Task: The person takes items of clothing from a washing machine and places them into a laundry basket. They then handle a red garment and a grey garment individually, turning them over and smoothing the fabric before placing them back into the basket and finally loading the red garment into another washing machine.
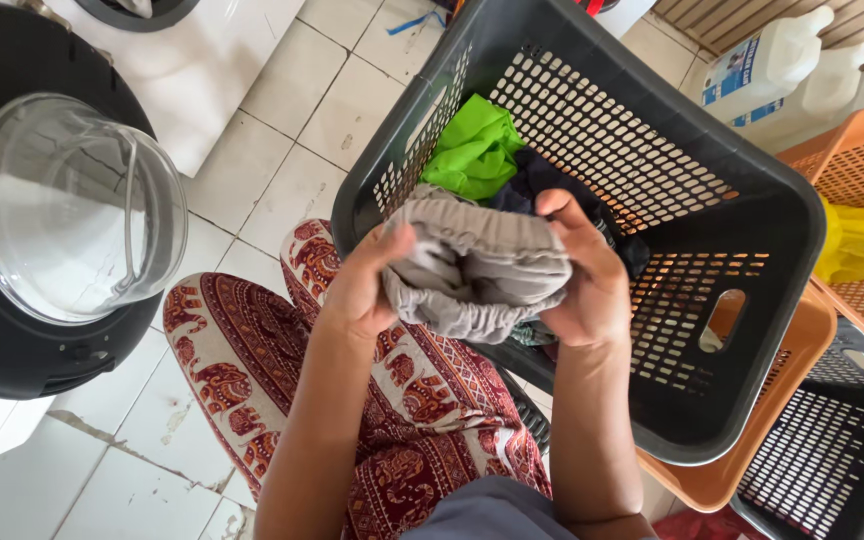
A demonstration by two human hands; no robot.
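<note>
While both hands grip a bunched grey garment with an elastic waistband (pixel 477 270) at the centre of the frame, the sorting looks only partly done: a bright green cloth (pixel 472 150) and a dark navy piece (pixel 542 180) lie inside the dark perforated laundry basket (pixel 742 250), just above the grey one. The washing machine's round glass door (pixel 72 210) stands open at the left edge, and nothing shows of what is inside the drum. The left hand (pixel 362 285) is closed on the garment's left end, thumb on top of the fabric. The right hand (pixel 587 285) is clamped on the right end, fingers curled over the gathered edge. An orange basket (pixel 862 160) holding something yellow (pixel 862 240) sits at the right, with white jugs (pixel 772 65) in the upper right corner.
</note>
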